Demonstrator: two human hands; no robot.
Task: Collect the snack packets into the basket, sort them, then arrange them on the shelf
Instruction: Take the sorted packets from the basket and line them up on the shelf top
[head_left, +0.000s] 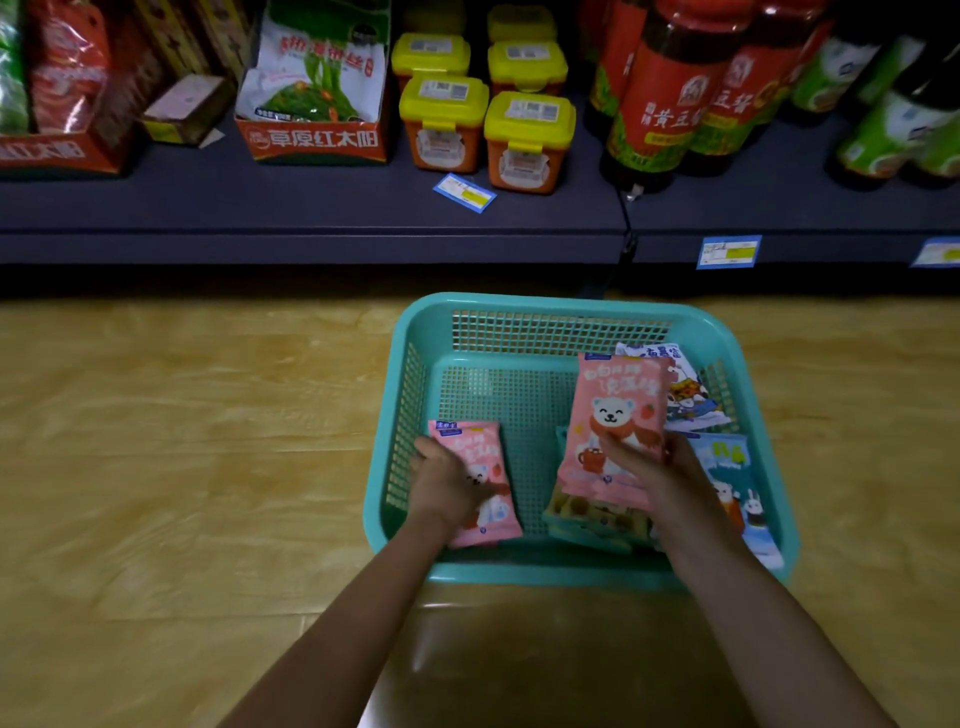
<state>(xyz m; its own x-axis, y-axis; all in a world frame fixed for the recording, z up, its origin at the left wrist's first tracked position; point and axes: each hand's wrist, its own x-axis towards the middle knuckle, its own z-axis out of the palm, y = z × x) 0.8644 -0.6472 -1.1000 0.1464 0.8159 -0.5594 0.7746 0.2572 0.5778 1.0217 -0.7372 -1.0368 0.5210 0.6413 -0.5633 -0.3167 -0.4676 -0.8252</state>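
Note:
A teal mesh basket (561, 312) sits on the wooden floor in front of a dark shelf (311, 208). My left hand (449, 480) grips a pink bear snack packet (475, 447) at the basket's left inner side. My right hand (649, 467) holds a stack of pink bear packets (618, 410) upright in the basket's middle. Under that stack lie green packets (592, 517). Blue packets (727, 467) and a white-blue packet (675, 384) lean against the right wall.
The shelf carries yellow-lidded orange tubs (488, 119), a red carton of white-green bags (317, 88), dark sauce bottles (670, 93) and green-labelled bottles (893, 119). A loose blue price tag (464, 192) lies on the shelf's front. Wooden floor (182, 441) spreads to the left.

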